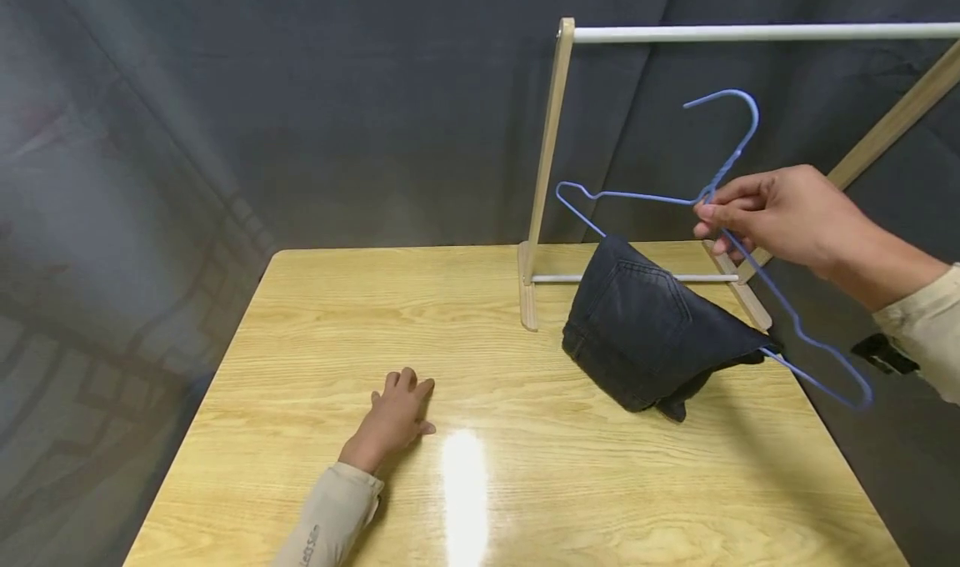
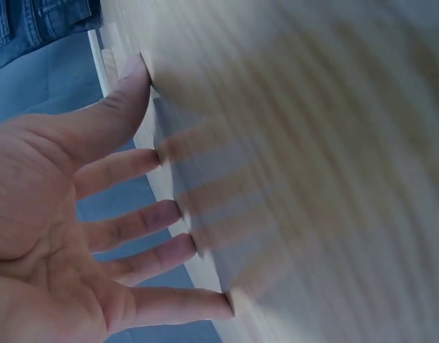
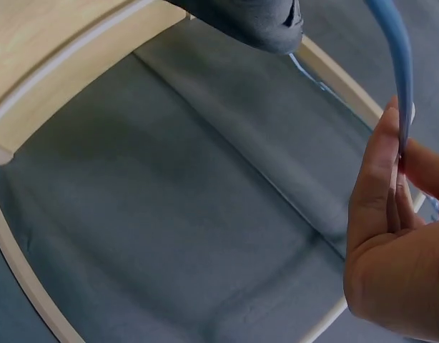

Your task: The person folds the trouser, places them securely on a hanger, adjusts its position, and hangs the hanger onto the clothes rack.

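A blue hanger [image 1: 645, 197] is held up by my right hand [image 1: 787, 217], which pinches it just below the hook between thumb and fingers. Folded dark jeans [image 1: 645, 325] hang over the hanger's lower bar, tilted, with a back pocket showing. In the right wrist view the hanger [image 3: 398, 64] passes between thumb and fingers, and part of the jeans [image 3: 255, 21] shows at the top. My left hand [image 1: 393, 413] rests on the table with fingers spread. The left wrist view shows the fingertips of that hand [image 2: 69, 214] touching the tabletop.
A wooden rack with a white top rail [image 1: 750, 32] stands at the table's back right, behind the hanger. Its left post [image 1: 551, 150] rises from a foot on the wooden table [image 1: 360, 317]. Dark grey cloth [image 1: 375, 117] hangs behind.
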`<state>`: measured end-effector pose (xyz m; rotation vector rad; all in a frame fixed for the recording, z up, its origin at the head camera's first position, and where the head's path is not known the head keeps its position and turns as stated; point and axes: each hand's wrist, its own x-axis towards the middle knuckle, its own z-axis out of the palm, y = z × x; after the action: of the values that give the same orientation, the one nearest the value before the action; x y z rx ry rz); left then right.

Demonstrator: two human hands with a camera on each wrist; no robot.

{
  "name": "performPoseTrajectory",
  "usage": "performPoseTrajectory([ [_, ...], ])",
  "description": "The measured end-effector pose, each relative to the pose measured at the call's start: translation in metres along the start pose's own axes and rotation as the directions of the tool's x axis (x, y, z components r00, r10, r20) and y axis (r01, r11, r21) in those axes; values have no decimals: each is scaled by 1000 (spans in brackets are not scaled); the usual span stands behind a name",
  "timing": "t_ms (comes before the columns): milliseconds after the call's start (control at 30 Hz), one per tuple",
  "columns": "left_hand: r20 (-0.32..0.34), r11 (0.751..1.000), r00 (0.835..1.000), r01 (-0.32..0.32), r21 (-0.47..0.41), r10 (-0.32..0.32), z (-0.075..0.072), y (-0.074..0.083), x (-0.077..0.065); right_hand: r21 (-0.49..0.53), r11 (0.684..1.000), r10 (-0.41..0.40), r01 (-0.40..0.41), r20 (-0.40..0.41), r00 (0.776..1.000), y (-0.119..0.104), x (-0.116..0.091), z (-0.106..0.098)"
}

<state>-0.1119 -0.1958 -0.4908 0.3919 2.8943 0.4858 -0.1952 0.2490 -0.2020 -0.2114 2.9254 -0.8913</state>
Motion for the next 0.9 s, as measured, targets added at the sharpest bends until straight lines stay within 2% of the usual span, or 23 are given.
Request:
performPoseTrajectory([
  [167, -25, 1000, 1000, -2, 12, 2, 4, 2, -1, 10, 1000, 24, -24, 0, 1000, 2, 14, -14],
  [333, -32, 1000, 999, -1, 0, 1, 6, 5, -1, 28, 998, 59, -57, -49, 997, 12, 25, -31],
  [400, -30, 1000, 1000, 1, -3, -1, 4, 6, -1, 77, 995, 74, -69, -58, 996, 17, 30, -38],
  [567, -15, 1000, 1000, 3, -16, -4, 2, 6, 0, 238, 963, 145, -130, -47, 988, 22, 41, -52],
  [633, -17, 1000, 1000, 1, -20, -2, 3, 6, 0, 264, 952, 169, -152, -42, 985, 21, 44, -55],
  [900, -46, 1000, 999, -6, -14, 5, 6, 2, -3, 396, 905, 176, -154, -18, 984, 11, 58, -59],
])
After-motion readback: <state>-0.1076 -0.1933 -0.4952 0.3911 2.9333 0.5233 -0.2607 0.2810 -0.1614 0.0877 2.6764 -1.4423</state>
